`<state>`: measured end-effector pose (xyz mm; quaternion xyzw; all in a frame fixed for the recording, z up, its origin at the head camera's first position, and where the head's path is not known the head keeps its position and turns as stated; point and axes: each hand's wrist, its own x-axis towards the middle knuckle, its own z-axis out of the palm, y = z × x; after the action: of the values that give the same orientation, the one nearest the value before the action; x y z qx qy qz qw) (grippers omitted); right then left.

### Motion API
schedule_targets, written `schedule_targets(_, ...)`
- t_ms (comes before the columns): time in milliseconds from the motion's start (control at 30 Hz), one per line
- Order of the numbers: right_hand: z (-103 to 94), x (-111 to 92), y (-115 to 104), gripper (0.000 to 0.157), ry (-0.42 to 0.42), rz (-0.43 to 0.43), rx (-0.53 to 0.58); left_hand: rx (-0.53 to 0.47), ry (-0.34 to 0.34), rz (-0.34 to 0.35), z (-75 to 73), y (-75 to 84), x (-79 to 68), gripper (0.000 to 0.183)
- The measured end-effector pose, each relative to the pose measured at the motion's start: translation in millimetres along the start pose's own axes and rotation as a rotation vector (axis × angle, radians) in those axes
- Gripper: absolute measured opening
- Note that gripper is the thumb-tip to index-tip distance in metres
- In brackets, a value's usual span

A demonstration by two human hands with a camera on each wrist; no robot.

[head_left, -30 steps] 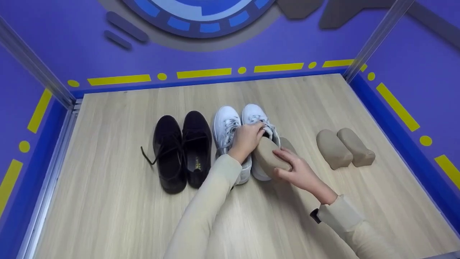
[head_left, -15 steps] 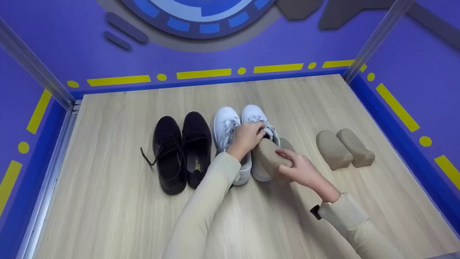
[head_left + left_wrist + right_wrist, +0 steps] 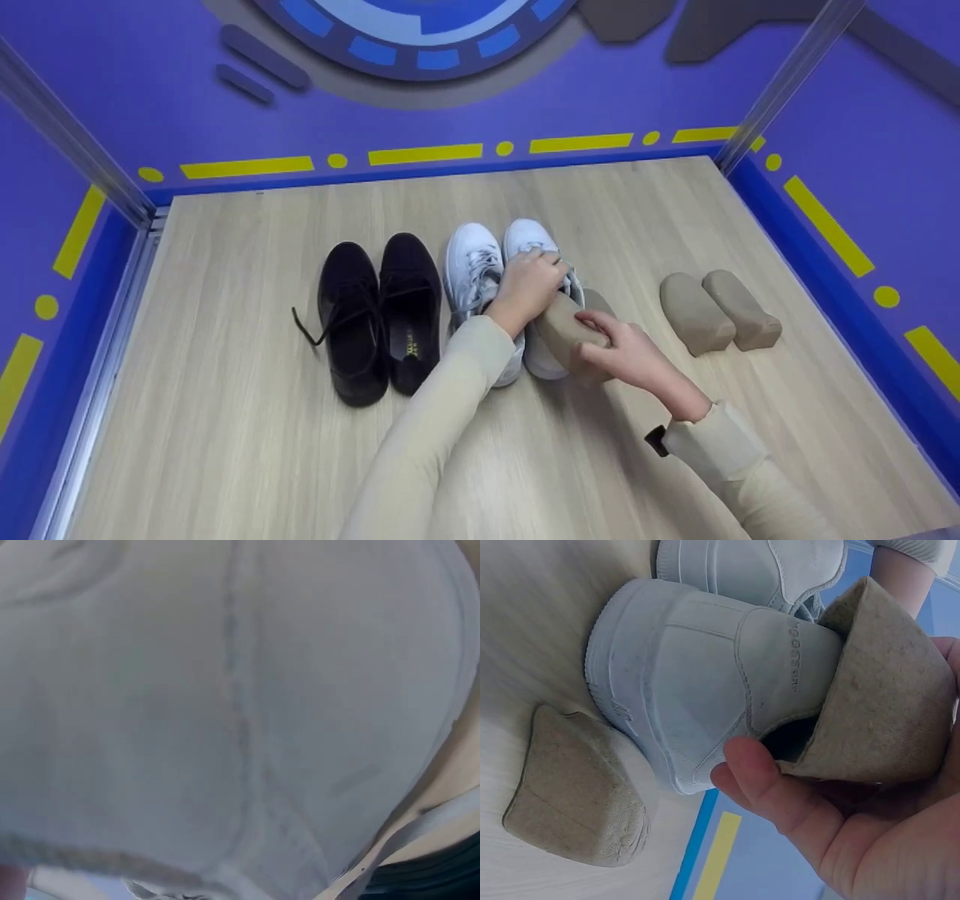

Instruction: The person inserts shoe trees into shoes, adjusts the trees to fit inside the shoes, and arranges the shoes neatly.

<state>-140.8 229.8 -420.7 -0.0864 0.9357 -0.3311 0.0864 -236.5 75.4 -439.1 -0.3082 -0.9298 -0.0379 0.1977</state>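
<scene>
My right hand (image 3: 634, 356) grips the heel end of a beige molded shoe insert (image 3: 564, 322), thumb on one side and fingers on the other. The insert's front end is hidden in the opening of the right white sneaker (image 3: 531, 236). In the right wrist view the insert (image 3: 896, 690) tilts up out of the sneaker's heel (image 3: 705, 675). My left hand (image 3: 527, 285) holds the tongue and laces area of that sneaker, fingers curled over it. The left white sneaker (image 3: 472, 244) stands beside it; its pale side (image 3: 337, 675) fills the left wrist view.
Black lace-up shoes (image 3: 409, 277) stand to the left, one lace (image 3: 306, 328) trailing on the wooden board (image 3: 225, 450). Another insert (image 3: 577, 787) lies right beside the right sneaker. A pair of inserts (image 3: 694, 311) sits farther right. Blue-purple panels (image 3: 420, 127) enclose the back and sides.
My left hand has shifted slightly up and right, its fingers now farther over the sneaker's tongue. My right hand moved slightly right earlier, then kept its place on the insert.
</scene>
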Motion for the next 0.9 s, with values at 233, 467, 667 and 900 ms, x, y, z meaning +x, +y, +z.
schedule_targets(233, -3.2, 1.1, -1.5, 0.044, -0.018, 0.003, -0.01, -0.012, 0.007, -0.03, 4.6, 2.0, -2.6, 0.019)
schedule_targets(467, -4.9, 5.2, -4.3, 0.044, -0.029, 0.015, -0.013, -0.094, 0.023, -0.076, 8.7, -1.6, -0.7, 0.013)
schedule_targets(667, -6.7, 9.3, -11.1, 0.042, -0.03, 0.028, -0.029, -0.146, -0.017, -0.144, 7.1, -4.7, 0.9, 0.015)
schedule_targets(900, -8.9, 13.3, -19.6, 0.043, -0.049, 0.048, -0.051, -0.266, -0.088, -0.237, 5.4, -7.1, 1.1, 0.019)
